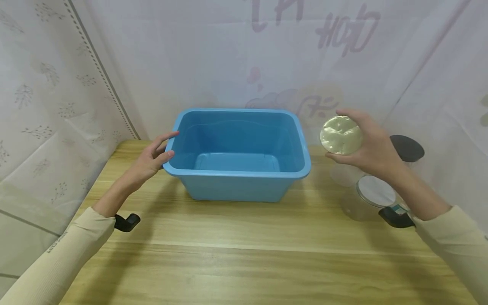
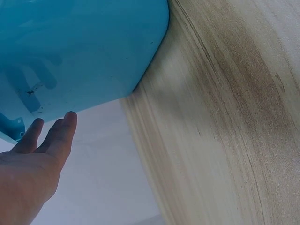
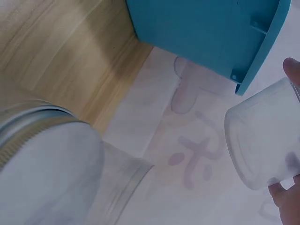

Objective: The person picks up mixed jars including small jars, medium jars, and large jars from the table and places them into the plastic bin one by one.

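A blue plastic tub [image 1: 236, 186] stands on the wooden table, its inside bare. At its left rim is my left hand [image 1: 150, 159], thumb and index fingertip over the edge while other fingers [image 2: 61, 136] sit outside, below the rim. My right hand [image 1: 371, 144] grips a clear jar [image 3: 262, 136] in the air, right of the tub. The jar's round gold, shiny end [image 1: 341, 135] faces the head camera, between thumb and fingers. In the right wrist view only the fingertips of that hand show.
Below my right forearm stands a clear jar with a pale lid [image 1: 375, 191]. Behind the right wrist is another clear jar with a black lid [image 1: 407, 148], partly hidden. A printed white cloth [image 1: 213, 55] hangs behind the table [image 1: 228, 262].
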The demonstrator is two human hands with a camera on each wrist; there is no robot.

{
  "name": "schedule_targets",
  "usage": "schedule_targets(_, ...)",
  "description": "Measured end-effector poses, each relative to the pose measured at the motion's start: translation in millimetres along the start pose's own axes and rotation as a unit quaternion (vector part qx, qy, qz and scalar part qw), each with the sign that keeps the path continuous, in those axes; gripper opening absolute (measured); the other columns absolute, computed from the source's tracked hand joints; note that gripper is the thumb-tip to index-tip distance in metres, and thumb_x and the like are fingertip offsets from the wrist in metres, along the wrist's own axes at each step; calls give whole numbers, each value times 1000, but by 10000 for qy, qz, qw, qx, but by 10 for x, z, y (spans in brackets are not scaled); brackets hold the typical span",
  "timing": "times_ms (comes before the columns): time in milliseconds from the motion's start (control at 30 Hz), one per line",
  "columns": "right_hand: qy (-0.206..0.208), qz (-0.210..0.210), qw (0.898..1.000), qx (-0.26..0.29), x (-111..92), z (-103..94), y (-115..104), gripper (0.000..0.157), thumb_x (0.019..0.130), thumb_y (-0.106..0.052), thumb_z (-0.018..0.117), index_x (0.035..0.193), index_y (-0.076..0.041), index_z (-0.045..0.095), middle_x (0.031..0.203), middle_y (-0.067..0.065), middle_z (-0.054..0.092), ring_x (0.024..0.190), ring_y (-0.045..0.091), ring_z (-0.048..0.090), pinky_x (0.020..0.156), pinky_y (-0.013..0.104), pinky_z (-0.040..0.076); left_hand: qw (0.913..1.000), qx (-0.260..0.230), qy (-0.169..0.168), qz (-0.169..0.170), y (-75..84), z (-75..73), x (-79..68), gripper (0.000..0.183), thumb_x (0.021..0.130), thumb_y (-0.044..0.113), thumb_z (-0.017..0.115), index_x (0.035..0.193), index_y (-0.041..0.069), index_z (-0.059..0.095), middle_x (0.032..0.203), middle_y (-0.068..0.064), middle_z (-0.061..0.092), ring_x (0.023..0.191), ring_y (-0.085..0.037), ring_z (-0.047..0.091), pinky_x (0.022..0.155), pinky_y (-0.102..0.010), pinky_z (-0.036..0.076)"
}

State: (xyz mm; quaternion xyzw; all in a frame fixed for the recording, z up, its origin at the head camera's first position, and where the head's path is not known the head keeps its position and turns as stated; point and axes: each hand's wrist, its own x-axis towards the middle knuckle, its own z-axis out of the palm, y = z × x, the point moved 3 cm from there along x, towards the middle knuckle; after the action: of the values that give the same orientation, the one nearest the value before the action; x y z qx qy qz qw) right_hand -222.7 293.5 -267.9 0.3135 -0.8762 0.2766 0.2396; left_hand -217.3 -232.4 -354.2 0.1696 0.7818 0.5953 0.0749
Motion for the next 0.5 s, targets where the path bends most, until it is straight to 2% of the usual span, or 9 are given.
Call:
schedule_targets(100, -64, -361, 9993, -68, 53, 14, -35, 112, 49, -2, 100, 149, -9, 50, 143, 8, 53, 123, 29, 51, 92, 16, 39, 10000, 15, -4, 17, -1, -1, -1, 57, 109, 21, 50, 161, 26, 29, 160, -16, 30, 138, -40, 40, 98, -45, 44)
schedule_targets(200, -142, -658, 9976, -172, 105, 30, -74, 110, 49, -3, 99, 148, -6, 50, 142, 11, 54, 126, 31, 50, 95, 21, 38, 10000, -20, -9, 33, -9, -2, -1, 56, 109, 20, 49, 161, 26, 30, 160, -17, 32, 137, -40, 41, 97, -39, 45)
schedule_targets(333, -244, -818, 9960, -244, 176, 47, -133, 111, 49, -3, 99, 147, -6, 49, 144, 12, 53, 129, 32, 47, 99, 32, 39, 9998, -153, -13, 87, -21, -7, 5, 55, 109, 18, 49, 160, 24, 31, 157, -19, 35, 132, -43, 45, 94, -32, 48)
schedule_targets(500, -296, -1106, 9932, -222, 270, 67, -200, 113, 45, 4, 100, 145, -3, 49, 145, 18, 50, 131, 39, 45, 108, 44, 35, 9999, -141, -16, 85, -14, -8, 11, 55, 109, 19, 49, 161, 23, 31, 156, -20, 36, 131, -44, 47, 92, -30, 48)
